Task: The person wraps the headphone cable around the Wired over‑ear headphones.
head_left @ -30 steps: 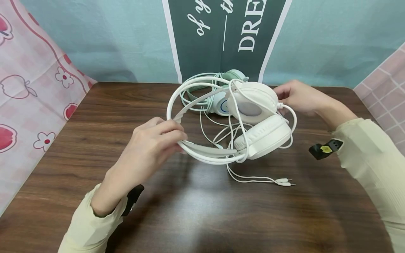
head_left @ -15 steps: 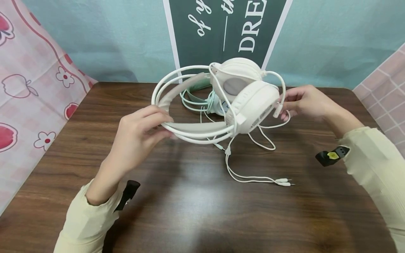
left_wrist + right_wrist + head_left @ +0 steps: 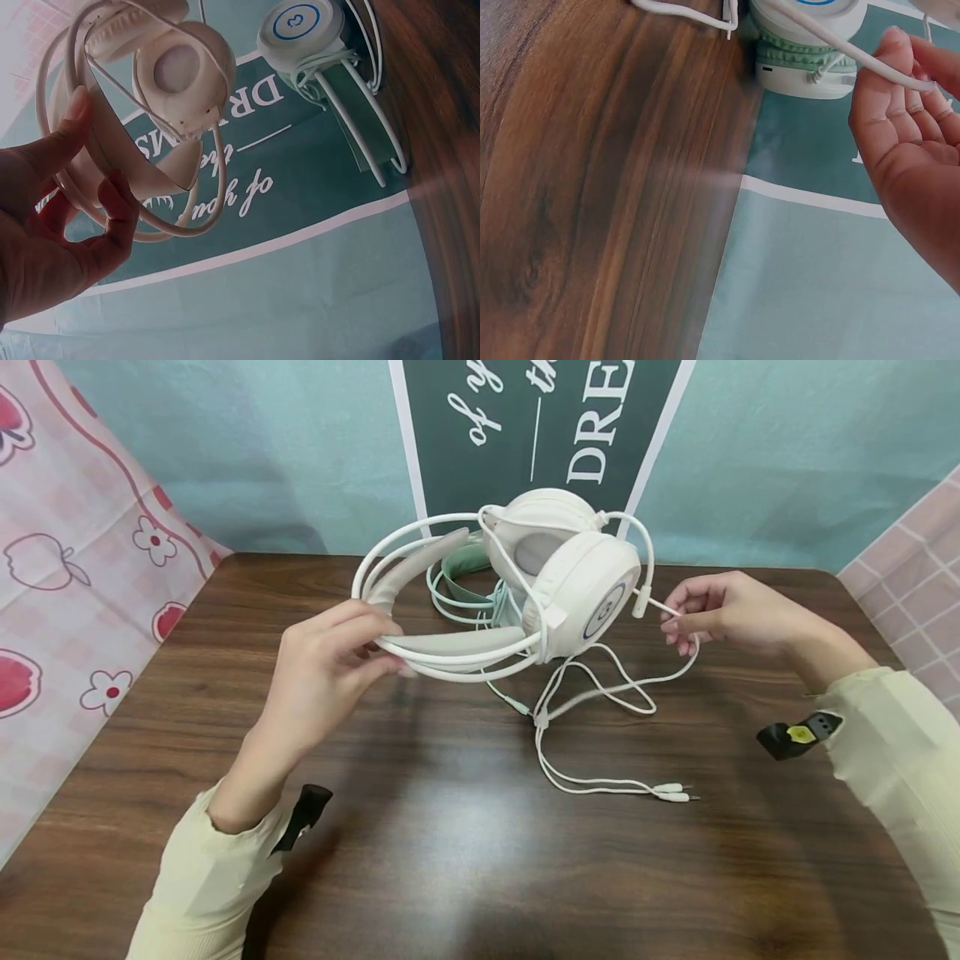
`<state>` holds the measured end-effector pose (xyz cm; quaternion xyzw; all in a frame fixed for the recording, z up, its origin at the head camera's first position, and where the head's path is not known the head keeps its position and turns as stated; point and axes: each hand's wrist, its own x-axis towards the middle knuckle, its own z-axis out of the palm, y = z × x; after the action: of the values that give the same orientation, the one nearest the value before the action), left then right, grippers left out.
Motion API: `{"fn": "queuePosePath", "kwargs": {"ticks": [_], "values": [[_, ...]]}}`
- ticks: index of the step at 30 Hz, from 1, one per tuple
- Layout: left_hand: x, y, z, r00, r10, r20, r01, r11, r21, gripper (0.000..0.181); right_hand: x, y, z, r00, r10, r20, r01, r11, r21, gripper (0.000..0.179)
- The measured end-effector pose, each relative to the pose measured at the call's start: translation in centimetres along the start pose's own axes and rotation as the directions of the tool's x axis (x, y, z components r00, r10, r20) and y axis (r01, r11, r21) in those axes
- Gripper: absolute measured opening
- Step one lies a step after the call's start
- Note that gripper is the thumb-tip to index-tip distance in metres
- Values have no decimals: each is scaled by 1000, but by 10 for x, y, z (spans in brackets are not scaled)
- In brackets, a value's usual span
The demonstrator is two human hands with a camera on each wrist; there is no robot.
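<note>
White over-ear headphones (image 3: pixel 592 593) with a boom microphone hang above the table, tilted with the ear cups to the right. My left hand (image 3: pixel 330 668) grips their double-wire headband (image 3: pixel 112 150) between thumb and fingers. Off to the right, my right hand (image 3: pixel 727 614) pinches the headphones' white cable (image 3: pixel 855 51) just past the microphone tip. From those fingers the cable runs down to the table, loops there and splits into two plugs (image 3: pixel 671 792). Behind the white pair, partly hidden in the head view, green-and-white headphones (image 3: pixel 307 34) lie with their cable wound round them.
The dark wooden table (image 3: pixel 450 877) spreads below both hands. At its back edge hangs a light blue cloth (image 3: pixel 262 460) with a dark lettered panel (image 3: pixel 517 460). Pink patterned cloth (image 3: pixel 82 568) borders the left side, and pink checked cloth (image 3: pixel 915 577) the right.
The white headphones have risen and moved left, turning so an ear cup's round logo shows. My right hand has drawn away to the right, from beside the ear cup to the cable.
</note>
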<state>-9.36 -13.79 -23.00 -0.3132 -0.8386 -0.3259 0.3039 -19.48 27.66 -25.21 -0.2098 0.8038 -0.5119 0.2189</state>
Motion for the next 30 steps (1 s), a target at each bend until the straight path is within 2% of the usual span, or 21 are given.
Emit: {"fn": "queuePosePath", "kwargs": {"ticks": [4,9,13,17,20,23,26,28,30], "values": [[-1,-4,-5,999,-33,-18,34,999,32,22,-5,4,0,1000,-16,10,16,998,-61,5],[-3,-10,-12,995,-81,-51,85,993,87,19,-10,11,-2,996,-90,14,90,995,-39,7],[-5,-13,-14,990,-113,-83,122,987,106,21,-14,16,-5,991,-134,1,134,990,47,8],[-6,-16,-15,988,-126,-90,136,985,106,22,-16,20,-8,984,-176,34,164,958,234,10],[-6,-17,-16,986,-135,-93,145,984,107,22,-19,22,-9,983,-180,27,162,935,314,14],[-6,-18,-16,985,-145,-98,155,983,102,23,-22,23,-9,987,-163,2,155,947,282,18],[-6,-18,-16,983,-156,-102,165,983,81,23,-25,24,-9,989,-150,-5,149,977,150,18],[-6,-18,-16,983,-155,-100,163,984,76,22,-27,26,-8,986,-166,17,163,979,124,17],[-5,-17,-15,983,-156,-98,163,984,68,22,-27,27,-7,979,-201,44,193,971,141,16]]}}
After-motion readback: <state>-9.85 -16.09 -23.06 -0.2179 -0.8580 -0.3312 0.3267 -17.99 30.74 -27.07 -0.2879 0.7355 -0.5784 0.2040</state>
